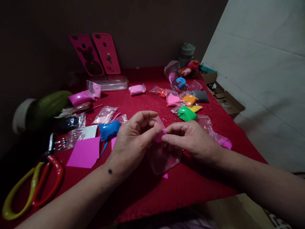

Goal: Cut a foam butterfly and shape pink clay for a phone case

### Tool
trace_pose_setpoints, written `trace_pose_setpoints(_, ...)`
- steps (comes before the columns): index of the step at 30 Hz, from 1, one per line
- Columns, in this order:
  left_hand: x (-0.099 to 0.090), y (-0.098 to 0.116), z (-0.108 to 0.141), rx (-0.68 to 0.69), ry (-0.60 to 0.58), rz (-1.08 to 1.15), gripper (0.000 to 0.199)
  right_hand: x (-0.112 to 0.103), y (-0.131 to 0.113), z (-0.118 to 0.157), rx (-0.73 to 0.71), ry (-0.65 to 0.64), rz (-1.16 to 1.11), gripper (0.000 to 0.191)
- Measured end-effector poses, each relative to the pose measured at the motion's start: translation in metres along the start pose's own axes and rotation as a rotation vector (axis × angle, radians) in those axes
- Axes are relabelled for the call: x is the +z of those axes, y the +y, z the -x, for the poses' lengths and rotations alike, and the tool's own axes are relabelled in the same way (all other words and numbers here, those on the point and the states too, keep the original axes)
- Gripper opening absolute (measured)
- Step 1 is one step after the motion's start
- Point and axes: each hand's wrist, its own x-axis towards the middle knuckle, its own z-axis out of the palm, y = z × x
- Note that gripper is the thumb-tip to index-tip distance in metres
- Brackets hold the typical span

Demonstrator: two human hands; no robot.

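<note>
My left hand (pixel 133 136) pinches a small pink piece of paper (pixel 159 137) between thumb and fingertips. The thumb and forefinger of my right hand (pixel 193 138) close on its right edge. Part of the piece is hidden behind the fingers. Just below the hands lies a clear, flat plastic piece (pixel 164 162), perhaps a phone case, on the red tabletop (pixel 143 194). A tiny pink scrap (pixel 165 176) rests near its lower edge. To the left is a larger cut pink sheet (pixel 84 152), close to a blue clay packet (pixel 109 129).
Red-and-yellow-handled scissors (pixel 47 178) lie at the left. Several clay packets, among them a green one (pixel 187 114), spread across the right and middle. Two pink phone cases (pixel 107 54) lean on the back wall. A lidded bottle (pixel 187 52) and cardboard boxes (pixel 228 100) stand at the right.
</note>
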Motion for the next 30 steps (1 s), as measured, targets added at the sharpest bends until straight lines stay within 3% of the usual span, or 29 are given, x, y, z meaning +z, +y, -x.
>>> trace_pose_setpoints(4,-0.0009,0.0002,-0.0012,0.008,0.032,-0.063,0.028,-0.0012,0.0021,-0.0007,0.000,0.033,0.034,0.014)
trace_pose_setpoints(10,-0.0022,0.0012,-0.0009,-0.022,-0.055,-0.103,0.027,-0.0008,0.0002,0.0015,0.006,0.026,0.009,0.012)
trace_pose_setpoints(17,0.0009,0.0047,-0.0003,0.004,0.021,-0.176,0.017,-0.0010,0.0028,-0.0003,-0.014,0.053,0.035,0.015)
trace_pose_setpoints(23,-0.0012,0.0037,-0.0013,-0.063,-0.056,-0.116,0.034,-0.0019,0.0012,0.0003,-0.008,0.034,0.013,0.019)
trace_pose_setpoints(30,0.0008,0.0029,0.0018,-0.004,-0.021,-0.111,0.028,-0.0010,-0.0002,0.0009,0.025,0.037,-0.047,0.018)
